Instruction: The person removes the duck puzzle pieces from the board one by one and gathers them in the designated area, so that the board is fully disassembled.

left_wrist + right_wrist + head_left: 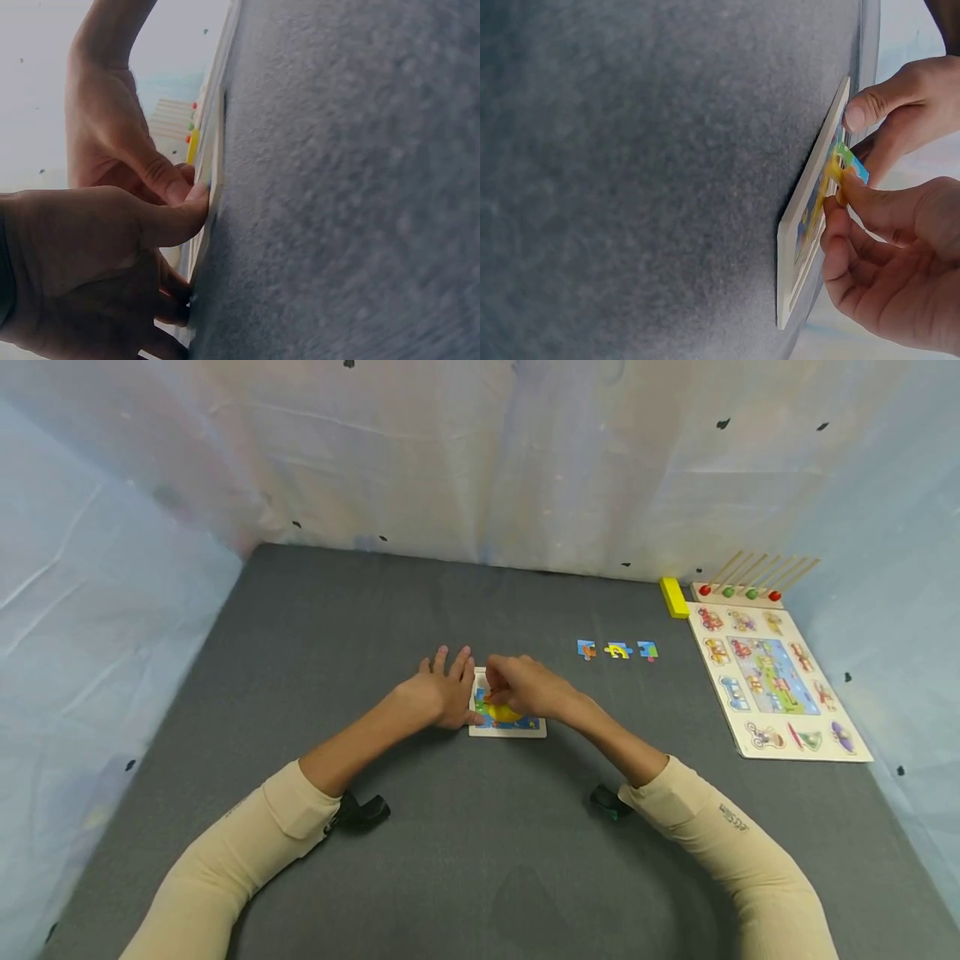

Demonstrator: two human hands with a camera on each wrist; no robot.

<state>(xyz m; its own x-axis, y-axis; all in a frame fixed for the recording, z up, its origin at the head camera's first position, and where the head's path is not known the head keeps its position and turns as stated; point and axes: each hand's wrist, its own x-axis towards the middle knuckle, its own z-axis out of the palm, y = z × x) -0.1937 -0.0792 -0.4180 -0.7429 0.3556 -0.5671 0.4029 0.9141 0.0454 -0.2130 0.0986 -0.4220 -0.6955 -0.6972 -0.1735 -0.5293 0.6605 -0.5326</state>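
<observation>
A small framed jigsaw puzzle (508, 733) lies on the dark grey table, with blue, yellow and green picture parts inside a pale wooden rim. My left hand (444, 695) rests at its left edge with fingers spread, its thumb touching the board. Over the board, my right hand (531, 687) pinches a puzzle piece (857, 166) between thumb and fingers. In the right wrist view that green and blue piece stands tilted up from the board; the fingers cover part of it. The left wrist view shows the board only edge-on, both thumbs close together.
Three loose puzzle pieces (618, 650) lie in a row right of the board. Farther right are a large wooden picture board (720, 681), a yellow block (674, 598) and a bead rack (738, 595) with upright sticks. Hanging sheets (480, 468) enclose the table's back and sides.
</observation>
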